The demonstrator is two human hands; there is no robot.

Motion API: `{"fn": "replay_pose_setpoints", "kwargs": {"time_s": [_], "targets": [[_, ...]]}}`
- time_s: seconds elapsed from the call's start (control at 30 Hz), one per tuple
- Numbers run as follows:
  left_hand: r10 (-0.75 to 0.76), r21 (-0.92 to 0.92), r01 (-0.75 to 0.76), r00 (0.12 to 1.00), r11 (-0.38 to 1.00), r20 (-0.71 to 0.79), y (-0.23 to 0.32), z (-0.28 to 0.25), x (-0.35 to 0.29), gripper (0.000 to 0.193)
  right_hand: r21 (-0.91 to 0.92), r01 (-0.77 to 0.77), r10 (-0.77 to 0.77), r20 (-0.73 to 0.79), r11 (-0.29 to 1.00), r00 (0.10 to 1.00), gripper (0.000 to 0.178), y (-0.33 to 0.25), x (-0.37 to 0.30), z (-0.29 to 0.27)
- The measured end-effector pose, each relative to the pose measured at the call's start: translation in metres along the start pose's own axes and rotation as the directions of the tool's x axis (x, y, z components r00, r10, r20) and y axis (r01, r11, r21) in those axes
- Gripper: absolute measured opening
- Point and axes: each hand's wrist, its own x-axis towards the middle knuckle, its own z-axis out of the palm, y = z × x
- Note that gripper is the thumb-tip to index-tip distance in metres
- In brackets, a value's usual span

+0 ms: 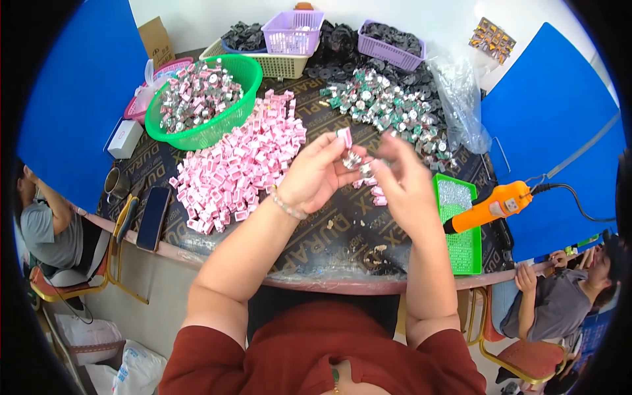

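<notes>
My left hand [317,172] is raised over the middle of the table, palm up. Between its thumb and forefinger it pinches a small pink plastic housing [345,137], and a silvery metal part [351,159] rests against its fingers. Close beside it is my right hand [403,187], its upper fingers smeared by motion. Another small metal part [366,170] shows by the right thumb; whether that hand grips it is unclear. A heap of pink housings [240,161] lies to the left, and a pile of small green-and-metal parts [388,108] at the far right.
A green basket [249,99] of metal-and-pink pieces stands far left. An orange electric screwdriver [494,205] lies over a green tray [475,253] at right. Purple baskets [289,45] and black parts [339,49] are at the back. A phone [153,218] lies left. People sit on both sides.
</notes>
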Motion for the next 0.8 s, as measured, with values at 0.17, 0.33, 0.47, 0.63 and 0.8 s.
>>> {"fn": "replay_pose_setpoints", "kwargs": {"time_s": [0.17, 0.33, 0.47, 0.63, 0.8], "targets": [[-0.076, -0.044, 0.073, 0.994, 0.996, -0.081, -0.016, -0.029, -0.001, 0.016, 0.398, -0.266, 0.179, 0.241, 0.878, 0.954, 0.022, 0.044, 0.001, 0.02], [-0.067, -0.083, 0.058, 0.992, 0.995, -0.109, -0.017, -0.046, 0.007, 0.019, 0.35, -0.179, 0.142, 0.128, 0.919, 0.981, 0.018, 0.052, -0.002, 0.028], [-0.047, -0.089, 0.035, 0.99, 0.995, -0.136, -0.013, -0.05, 0.009, 0.019, 0.201, 0.075, -0.094, 0.086, 0.977, 0.992, 0.022, 0.057, -0.001, 0.03], [-0.035, -0.056, 0.027, 0.989, 0.998, -0.143, -0.013, -0.048, 0.008, 0.017, 0.063, 0.268, -0.273, 0.089, 0.961, 0.958, 0.024, 0.049, -0.003, 0.03], [-0.051, -0.03, 0.047, 0.99, 0.998, -0.135, -0.013, -0.043, 0.007, 0.016, -0.012, 0.299, -0.298, 0.044, 0.954, 0.953, 0.026, 0.055, -0.002, 0.032]]}}
